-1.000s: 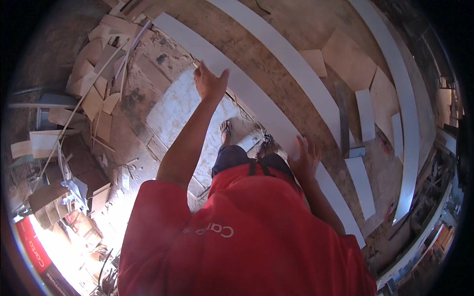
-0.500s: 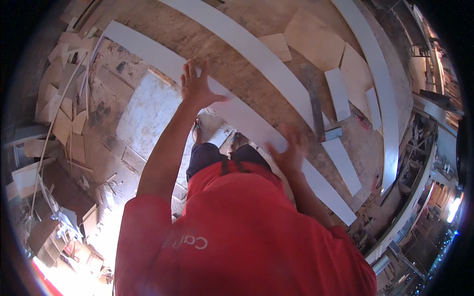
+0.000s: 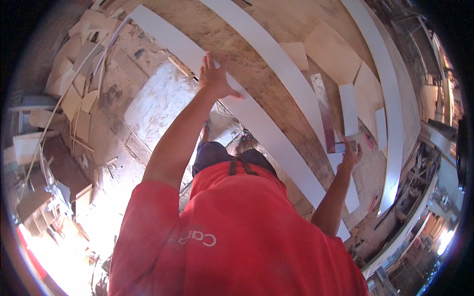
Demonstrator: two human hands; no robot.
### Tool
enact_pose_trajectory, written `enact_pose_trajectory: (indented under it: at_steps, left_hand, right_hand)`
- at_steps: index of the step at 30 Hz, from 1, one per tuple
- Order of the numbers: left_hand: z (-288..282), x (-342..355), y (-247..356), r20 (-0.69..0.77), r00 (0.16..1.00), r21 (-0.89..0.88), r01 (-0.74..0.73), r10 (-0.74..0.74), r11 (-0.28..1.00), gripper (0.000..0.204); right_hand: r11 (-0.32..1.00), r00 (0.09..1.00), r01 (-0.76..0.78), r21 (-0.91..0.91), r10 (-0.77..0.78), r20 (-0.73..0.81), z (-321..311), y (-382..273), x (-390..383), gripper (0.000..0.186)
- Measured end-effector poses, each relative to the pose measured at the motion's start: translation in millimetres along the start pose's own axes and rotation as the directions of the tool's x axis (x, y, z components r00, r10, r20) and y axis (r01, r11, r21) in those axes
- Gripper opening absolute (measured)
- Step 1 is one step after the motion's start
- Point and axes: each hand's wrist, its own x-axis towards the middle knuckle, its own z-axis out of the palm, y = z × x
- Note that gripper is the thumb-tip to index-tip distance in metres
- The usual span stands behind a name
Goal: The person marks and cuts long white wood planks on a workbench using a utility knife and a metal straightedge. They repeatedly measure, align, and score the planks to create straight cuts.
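Note:
A long white board (image 3: 266, 123) runs diagonally in front of my legs, from the far left to the near right. My left hand (image 3: 215, 83) is over it with fingers and thumb spread apart, gripping nothing. To the right, my right hand (image 3: 350, 159) has its fingers at the short handle of a try square (image 3: 324, 113) and seems to grip its end. The square's metal blade points away from me and shows a reddish reflection. Beneath the square lies a short white strip (image 3: 350, 195), partly hidden by my right hand.
Two more long white boards (image 3: 269, 52) (image 3: 387, 98) curve across the far side and right. Short white pieces (image 3: 348, 109) and brown panels (image 3: 332, 52) lie between them. Offcuts (image 3: 74, 101) pile up at left. A pale sheet (image 3: 158, 101) lies near my feet.
My right hand has moved right, from above the nearest white board to the square's handle. The square's blade looks brighter and redder. My left hand stays spread over the board; the whole view has shifted slightly.

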Motion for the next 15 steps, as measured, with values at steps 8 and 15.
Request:
enact_pose_trajectory:
  at_steps: [8, 15]
  left_hand:
    - [-12, 6, -4, 0.096, 0.995, 0.007, 0.012, -0.012, 1.000, 0.150]
    - [-21, 13, 2, 0.177, 0.984, 0.006, 0.035, -0.036, 0.999, 0.147]
  right_hand:
    - [0.953, 0.876, 0.008, 0.304, -0.153, 0.458, -82, -139, -48, 0.038]
    - [0.909, 0.294, 0.159, 0.386, -0.416, 0.860, -47, -243, -123, 0.035]
